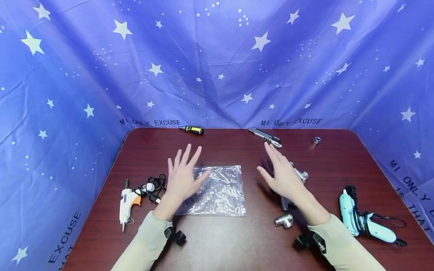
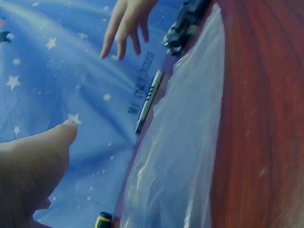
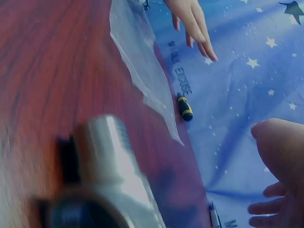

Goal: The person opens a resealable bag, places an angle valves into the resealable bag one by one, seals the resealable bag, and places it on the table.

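My left hand [image 1: 183, 180] is held over the left part of a clear zip bag [image 1: 222, 194], its fingers spread and nothing in them. The bag lies flat on the table and is partly covered by that hand in the head view. To the right, my right hand [image 1: 284, 176] hovers with straight fingers and an empty palm. Beneath and beside it lie metal pipe fittings: one [image 1: 301, 175] partly hidden behind the hand, and a tee-shaped one [image 1: 285, 221] nearer the front. The right wrist view shows a metal fitting [image 3: 111, 156] large and blurred.
A white glue gun [image 1: 126, 205] with a coiled cord lies at the left, a light-blue glue gun [image 1: 350, 214] at the right. Along the back edge are a yellow-black screwdriver [image 1: 192, 130], a utility knife [image 1: 266, 137] and a small metal fitting [image 1: 317, 140]. A starry blue curtain [image 1: 217, 56] hangs behind.
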Motion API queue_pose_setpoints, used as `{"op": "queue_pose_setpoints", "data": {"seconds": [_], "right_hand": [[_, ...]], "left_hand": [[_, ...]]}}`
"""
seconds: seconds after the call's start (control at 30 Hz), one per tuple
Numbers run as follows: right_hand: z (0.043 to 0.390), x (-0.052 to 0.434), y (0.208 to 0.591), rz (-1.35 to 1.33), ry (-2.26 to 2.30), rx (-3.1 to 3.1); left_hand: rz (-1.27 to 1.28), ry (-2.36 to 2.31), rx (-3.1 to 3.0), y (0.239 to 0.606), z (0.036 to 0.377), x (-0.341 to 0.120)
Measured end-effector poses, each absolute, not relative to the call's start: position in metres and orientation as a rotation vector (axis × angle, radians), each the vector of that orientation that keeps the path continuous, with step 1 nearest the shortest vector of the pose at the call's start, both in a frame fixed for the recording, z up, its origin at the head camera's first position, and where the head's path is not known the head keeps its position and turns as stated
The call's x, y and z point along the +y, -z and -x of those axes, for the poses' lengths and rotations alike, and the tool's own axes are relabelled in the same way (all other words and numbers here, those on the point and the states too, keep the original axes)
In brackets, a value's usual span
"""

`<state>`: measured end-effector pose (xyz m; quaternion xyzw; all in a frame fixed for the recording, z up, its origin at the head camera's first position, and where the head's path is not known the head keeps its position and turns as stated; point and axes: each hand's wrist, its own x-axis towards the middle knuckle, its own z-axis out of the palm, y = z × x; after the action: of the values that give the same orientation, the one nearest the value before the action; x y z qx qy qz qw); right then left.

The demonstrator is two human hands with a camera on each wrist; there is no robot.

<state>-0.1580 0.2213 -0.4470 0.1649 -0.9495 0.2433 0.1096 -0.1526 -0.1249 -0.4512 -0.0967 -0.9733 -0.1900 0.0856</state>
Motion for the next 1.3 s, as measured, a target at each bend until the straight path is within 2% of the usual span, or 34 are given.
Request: {"op": "queue_pose_setpoints", "data": {"seconds": [0.57, 0.83, 1.07, 1.3], "right_hand": [[0.152, 0.187, 0.461, -0.781, -0.608, -2.767], [0.151, 0.179, 0.466, -0.863, -0.539, -2.815], [0.152, 0.174, 0.467, -0.898, -0.537, -2.847], [0.154, 0.173, 0.467, -0.846, -0.743, -2.843]], "left_hand": [[0.572, 0.756, -2.825, 0.463, 0.141, -0.062], [0.698, 0.689, -2.773, 0.472, 0.14, -0.04], [0.649, 0.734, -2.846, 0.481, 0.141, -0.03], [0.568, 0.839, -2.831, 0.486, 0.142, -0.027]]}}
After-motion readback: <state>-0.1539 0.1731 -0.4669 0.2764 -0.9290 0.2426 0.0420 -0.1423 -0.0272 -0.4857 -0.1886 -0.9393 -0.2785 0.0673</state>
